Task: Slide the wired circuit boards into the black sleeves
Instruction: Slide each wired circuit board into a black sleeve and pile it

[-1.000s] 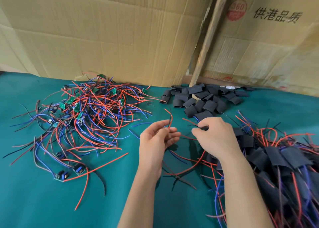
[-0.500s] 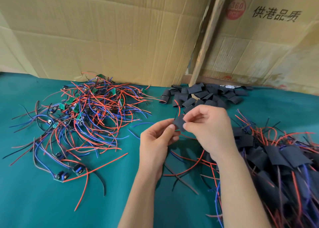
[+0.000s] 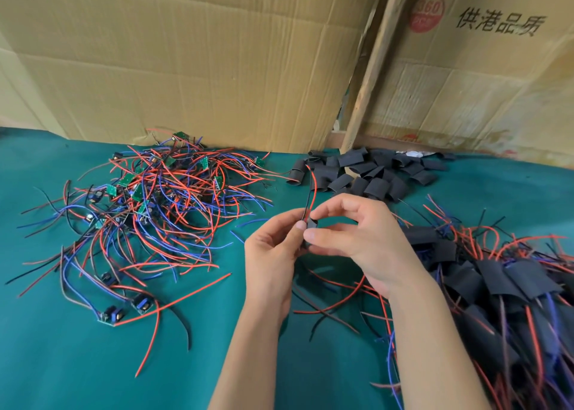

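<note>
Green cloth [image 3: 62, 363] covering the table; creased cardboard sheets [image 3: 198, 61] leaning behind, one printed box [image 3: 484, 67], a wooden slat [image 3: 372, 67] between.

Open green cloth [image 3: 77, 363] front-left. Bare-board wire tangle [image 3: 155, 210] blocks left, sleeved pile [image 3: 503, 285] right, loose sleeves [image 3: 366, 173] and cardboard wall [image 3: 192, 67] behind.

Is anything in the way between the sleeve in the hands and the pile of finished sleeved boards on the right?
Nothing visible blocks it. Left hand and right hand pinch the black sleeve above the green cloth; only loose wires lie below, and the finished pile sits directly right.
</note>
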